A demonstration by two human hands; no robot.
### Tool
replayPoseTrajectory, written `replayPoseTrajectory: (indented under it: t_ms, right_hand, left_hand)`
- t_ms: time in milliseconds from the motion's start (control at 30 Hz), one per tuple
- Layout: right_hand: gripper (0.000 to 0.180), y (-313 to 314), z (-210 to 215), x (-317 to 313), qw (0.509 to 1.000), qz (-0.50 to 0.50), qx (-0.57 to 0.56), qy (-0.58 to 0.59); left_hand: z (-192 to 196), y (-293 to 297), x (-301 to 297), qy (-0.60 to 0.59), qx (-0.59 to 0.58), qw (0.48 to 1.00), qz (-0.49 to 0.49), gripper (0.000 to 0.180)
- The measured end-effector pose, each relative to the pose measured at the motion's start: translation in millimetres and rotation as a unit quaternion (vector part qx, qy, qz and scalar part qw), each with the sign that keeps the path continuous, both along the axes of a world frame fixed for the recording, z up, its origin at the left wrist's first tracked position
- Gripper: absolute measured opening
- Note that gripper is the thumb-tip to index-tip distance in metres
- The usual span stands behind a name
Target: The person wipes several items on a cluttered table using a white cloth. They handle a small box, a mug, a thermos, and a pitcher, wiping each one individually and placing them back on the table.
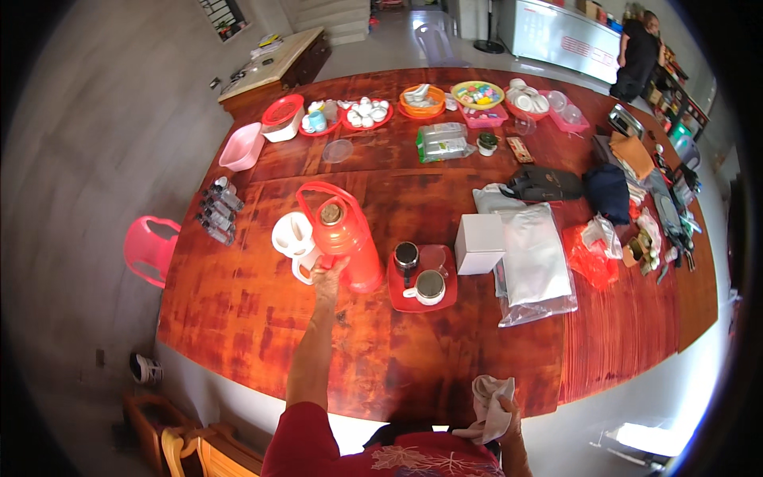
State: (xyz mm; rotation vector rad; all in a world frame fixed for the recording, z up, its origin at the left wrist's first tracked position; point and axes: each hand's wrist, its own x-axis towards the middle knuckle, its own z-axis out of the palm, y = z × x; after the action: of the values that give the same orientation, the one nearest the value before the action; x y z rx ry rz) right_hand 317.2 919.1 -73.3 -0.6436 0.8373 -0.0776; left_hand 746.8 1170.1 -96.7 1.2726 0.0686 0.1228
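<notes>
My left hand (pixel 327 274) reaches forward and grips the side of a red thermos jug (pixel 343 237) with a cork stopper and a hoop handle, which stands on the wooden table (pixel 262 310). A white cup-like holder (pixel 292 236) stands against the jug's left side. My right hand (pixel 502 413) is close to my body at the table's near edge, closed around a crumpled pale cloth (pixel 489 401). To the right of the jug a red tray (pixel 425 288) carries a dark metal cup (pixel 406 256) and a white mug (pixel 429 286).
A white box (pixel 479 243) and clear plastic bags (pixel 534 258) lie right of the tray. Bowls, plates and small cups line the far edge. Small bottles (pixel 217 211) sit at the left edge beside a pink chair (pixel 149 248). A person (pixel 638 52) stands far right.
</notes>
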Motion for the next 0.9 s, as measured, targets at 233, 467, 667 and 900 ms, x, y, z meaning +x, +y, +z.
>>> replayPoseTrajectory:
  t_ms: [233,467,667,900]
  right_hand:
    - [0.045,25.7,-11.5,-13.8,0.997,0.050,-0.062,-0.023]
    - [0.044,18.3,24.7,35.4,0.973,-0.010,-0.172,-0.155]
    - [0.028,11.2,57.3,71.7,0.957,-0.053,-0.246,-0.146]
    - [0.030,-18.0,58.1,47.6,0.838,-0.018,-0.538,-0.090]
  left_hand:
    - [47.8,43.0,-114.8,0.007,0.073,0.994,-0.087,0.025]
    - [34.4,28.5,-206.7,-0.024,0.158,0.966,-0.204,0.027]
    - [21.9,-31.3,-254.9,-0.029,0.138,0.938,-0.316,0.032]
    - [23.3,-94.8,-279.4,-0.025,0.098,0.925,-0.367,0.033]
